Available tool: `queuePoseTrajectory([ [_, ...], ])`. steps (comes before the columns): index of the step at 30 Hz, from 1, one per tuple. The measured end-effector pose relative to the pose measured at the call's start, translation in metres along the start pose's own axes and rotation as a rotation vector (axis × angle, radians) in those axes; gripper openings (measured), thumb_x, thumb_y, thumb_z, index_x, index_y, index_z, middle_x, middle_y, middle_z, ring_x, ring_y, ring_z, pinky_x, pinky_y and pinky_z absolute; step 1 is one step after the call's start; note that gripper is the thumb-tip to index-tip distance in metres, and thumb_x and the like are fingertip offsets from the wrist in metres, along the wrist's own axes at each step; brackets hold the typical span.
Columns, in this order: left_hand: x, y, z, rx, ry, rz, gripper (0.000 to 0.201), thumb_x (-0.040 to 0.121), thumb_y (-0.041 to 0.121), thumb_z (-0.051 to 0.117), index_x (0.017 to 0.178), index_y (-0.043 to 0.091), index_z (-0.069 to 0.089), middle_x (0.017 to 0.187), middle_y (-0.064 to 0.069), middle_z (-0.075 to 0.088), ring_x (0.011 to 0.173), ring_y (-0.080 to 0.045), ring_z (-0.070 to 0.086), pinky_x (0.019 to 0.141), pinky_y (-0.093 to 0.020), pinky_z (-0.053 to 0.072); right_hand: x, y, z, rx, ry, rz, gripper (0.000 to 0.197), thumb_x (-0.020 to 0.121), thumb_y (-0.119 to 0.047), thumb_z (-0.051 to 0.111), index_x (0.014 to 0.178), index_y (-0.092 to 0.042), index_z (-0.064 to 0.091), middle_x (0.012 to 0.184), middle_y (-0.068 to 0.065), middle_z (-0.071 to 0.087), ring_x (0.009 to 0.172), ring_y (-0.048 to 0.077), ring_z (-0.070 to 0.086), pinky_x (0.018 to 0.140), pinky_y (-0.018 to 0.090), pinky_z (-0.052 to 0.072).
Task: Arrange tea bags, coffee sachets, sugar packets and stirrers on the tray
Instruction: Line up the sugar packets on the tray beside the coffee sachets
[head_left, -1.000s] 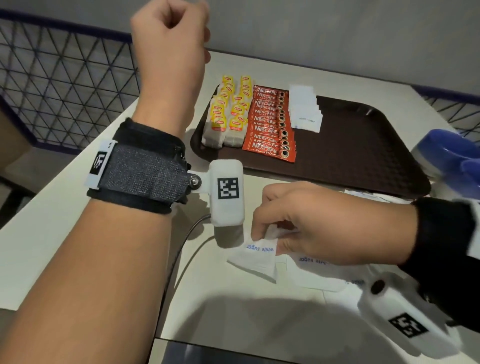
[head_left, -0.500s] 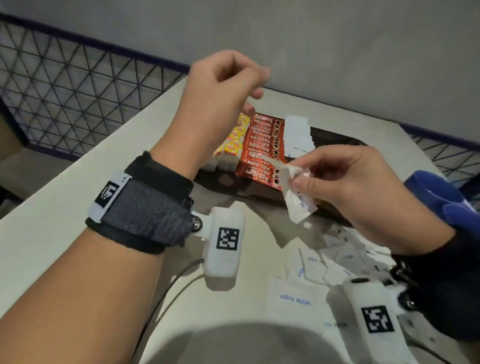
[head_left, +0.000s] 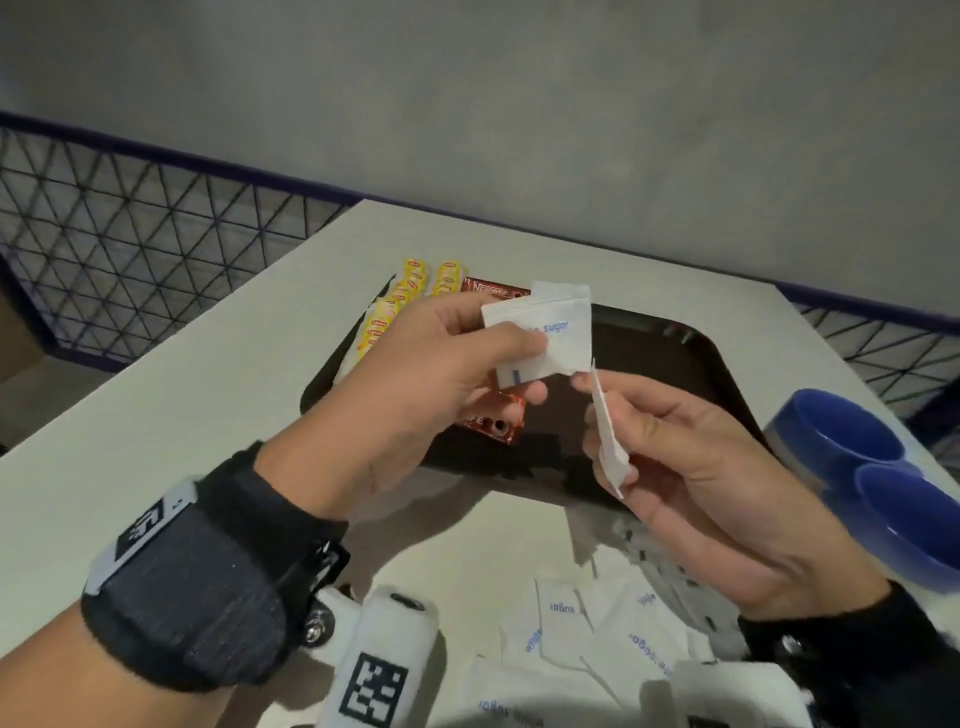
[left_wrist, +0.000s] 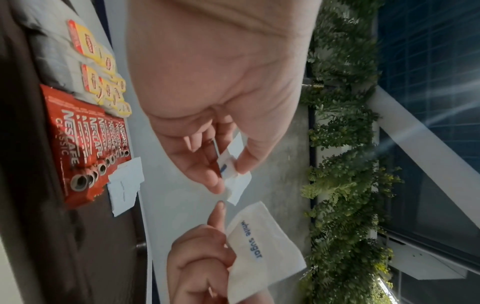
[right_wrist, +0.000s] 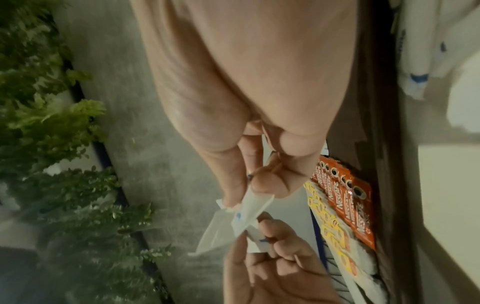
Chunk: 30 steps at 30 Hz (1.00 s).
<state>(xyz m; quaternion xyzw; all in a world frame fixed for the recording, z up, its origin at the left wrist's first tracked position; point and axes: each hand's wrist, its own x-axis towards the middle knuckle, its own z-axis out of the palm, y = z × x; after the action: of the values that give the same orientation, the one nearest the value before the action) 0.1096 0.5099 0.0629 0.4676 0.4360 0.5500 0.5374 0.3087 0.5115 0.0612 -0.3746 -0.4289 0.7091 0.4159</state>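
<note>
While yellow-tagged tea bags (head_left: 400, 306) and red coffee sachets (left_wrist: 85, 144) lie in rows at the left end of the brown tray (head_left: 675, 374), the left hand (head_left: 415, 395) pinches a flat white sugar packet (head_left: 550, 332) above them. The right hand (head_left: 701, 478) pinches a second packet (head_left: 608, 441), perhaps two, edge-on. Loose sugar packets (head_left: 613, 634) lie on the table (head_left: 156, 415) beside blue bowls (head_left: 872, 478).

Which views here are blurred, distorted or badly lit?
Head view: dim, wide-angle curvature, dark brown plastic tray shadowed, printed white sugar packet legible. Left wrist view: rotated, sharp red coffee sachets, streaky window glare. Right wrist view: rotated, soft and motion-blurred throughout.
</note>
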Motion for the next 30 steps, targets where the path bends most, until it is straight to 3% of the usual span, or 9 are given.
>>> queuePoseTrajectory([
  [3,-0.001,-0.001,0.004,-0.058,0.012,-0.010,0.026,0.094,0.005,0.067,0.119,0.001,0.069,0.092,-0.014,0.075,0.064,-0.019,0.068,0.055,-0.023,0.054,-0.006,-0.007,0.000,0.135,0.019,-0.025,0.025,0.065,-0.018,0.073,0.086,-0.006,0.081,0.076,0.006,0.068,0.069,0.011,0.057,0.055,0.015,0.049],
  [4,-0.001,-0.002,0.005,-0.057,0.011,-0.013,0.026,0.094,0.004,0.067,0.118,-0.002,0.068,0.091,-0.015,0.074,0.063,-0.019,0.067,0.055,-0.023,0.054,-0.007,-0.008,0.000,0.179,0.020,-0.032,0.021,0.068,-0.018,0.072,0.085,-0.006,0.079,0.077,0.006,0.068,0.068,0.011,0.058,0.053,0.015,0.050],
  [7,-0.003,-0.003,0.010,-0.038,0.017,-0.037,0.023,0.093,0.001,0.064,0.115,-0.006,0.067,0.088,-0.015,0.072,0.057,-0.019,0.064,0.050,-0.021,0.050,-0.007,-0.006,0.001,0.237,0.027,-0.049,0.011,0.084,-0.015,0.066,0.091,-0.007,0.065,0.082,0.010,0.062,0.066,0.012,0.057,0.055,0.019,0.053],
  [12,-0.006,-0.004,0.015,0.047,0.013,-0.049,0.016,0.086,-0.005,0.064,0.100,0.002,0.063,0.072,-0.012,0.070,0.051,-0.019,0.058,0.043,-0.023,0.043,-0.006,0.000,0.002,0.059,0.142,-0.136,0.015,0.089,-0.015,0.067,0.097,-0.005,0.061,0.079,0.014,0.061,0.065,0.016,0.060,0.057,0.026,0.053],
  [16,-0.008,-0.004,0.016,0.063,-0.004,-0.032,0.034,0.089,-0.011,0.060,0.117,0.010,0.059,0.065,-0.015,0.068,0.050,-0.022,0.060,0.044,-0.026,0.044,-0.003,0.004,0.002,-0.063,0.234,-0.228,0.017,0.091,-0.011,0.068,0.100,0.002,0.062,0.080,0.020,0.061,0.061,0.020,0.060,0.054,0.026,0.055],
  [21,-0.009,-0.003,0.018,0.049,0.036,-0.002,0.047,0.088,-0.009,0.068,0.124,0.020,0.056,0.081,-0.011,0.074,0.057,-0.022,0.066,0.050,-0.026,0.049,-0.001,0.007,0.000,-0.075,0.342,-0.371,0.010,0.092,-0.007,0.069,0.097,-0.006,0.061,0.071,0.012,0.061,0.059,0.020,0.060,0.053,0.027,0.053],
  [25,-0.008,-0.004,0.017,0.115,0.067,0.052,0.034,0.090,-0.007,0.068,0.107,0.022,0.071,0.095,-0.009,0.073,0.061,-0.018,0.068,0.058,-0.028,0.050,-0.006,0.004,-0.002,-0.133,0.495,-0.638,0.020,0.091,-0.007,0.069,0.106,-0.012,0.058,0.084,0.012,0.064,0.064,0.018,0.064,0.057,0.026,0.057],
  [27,-0.008,-0.006,0.015,0.147,0.036,0.067,0.022,0.091,-0.004,0.068,0.094,0.016,0.079,0.084,-0.003,0.073,0.061,-0.015,0.067,0.057,-0.024,0.049,-0.011,0.003,0.001,-0.219,0.528,-0.758,0.018,0.089,-0.007,0.072,0.102,-0.013,0.061,0.086,0.009,0.067,0.067,0.016,0.069,0.058,0.023,0.059],
  [30,-0.008,-0.010,0.017,0.188,-0.004,0.073,0.015,0.088,0.001,0.073,0.092,0.013,0.082,0.068,0.004,0.071,0.061,-0.013,0.065,0.056,-0.021,0.047,-0.017,0.006,0.007,-0.424,0.472,-0.825,0.012,0.086,-0.011,0.076,0.091,-0.017,0.067,0.083,0.005,0.071,0.069,0.017,0.072,0.058,0.018,0.058],
])
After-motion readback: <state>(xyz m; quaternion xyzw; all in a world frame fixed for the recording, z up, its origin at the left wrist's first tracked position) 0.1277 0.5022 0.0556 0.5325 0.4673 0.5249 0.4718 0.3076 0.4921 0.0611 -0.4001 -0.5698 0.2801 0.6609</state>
